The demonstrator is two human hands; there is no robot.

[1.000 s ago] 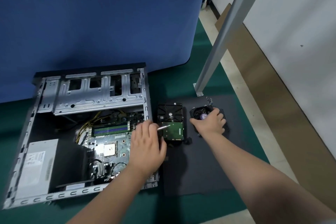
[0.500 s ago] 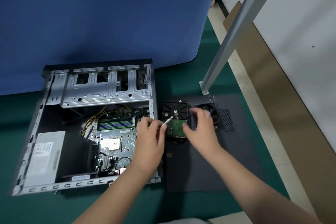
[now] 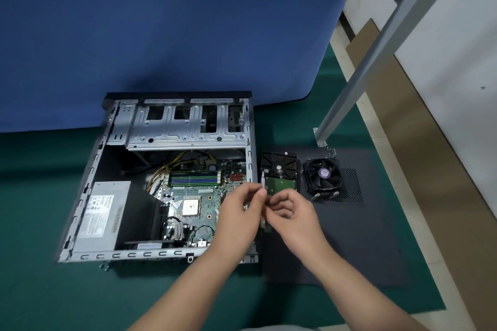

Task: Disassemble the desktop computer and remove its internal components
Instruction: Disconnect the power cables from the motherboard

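The open desktop case (image 3: pixel 80 196) lies flat on the green floor mat, showing the motherboard (image 3: pixel 193 196), RAM sticks (image 3: pixel 193 179) and grey power supply (image 3: pixel 99 215). A hard drive (image 3: pixel 279 166) and a black CPU cooler fan (image 3: pixel 322 174) sit on the dark side panel (image 3: pixel 363 236) to the case's right. My left hand (image 3: pixel 236 215) pinches a thin silvery tool (image 3: pixel 263 179) that points upward over the case's right edge. My right hand (image 3: pixel 293 212) is curled right beside it, fingertips meeting the tool's lower end.
A blue partition (image 3: pixel 174 48) rises behind the case. A grey metal table leg (image 3: pixel 371 56) slants down to the floor just behind the side panel. Brown cardboard (image 3: pixel 403 115) lies along the white wall on the right.
My right hand left the cooler fan on the side panel and came left to meet my left hand. The tool in my left hand swung from pointing right to upright.
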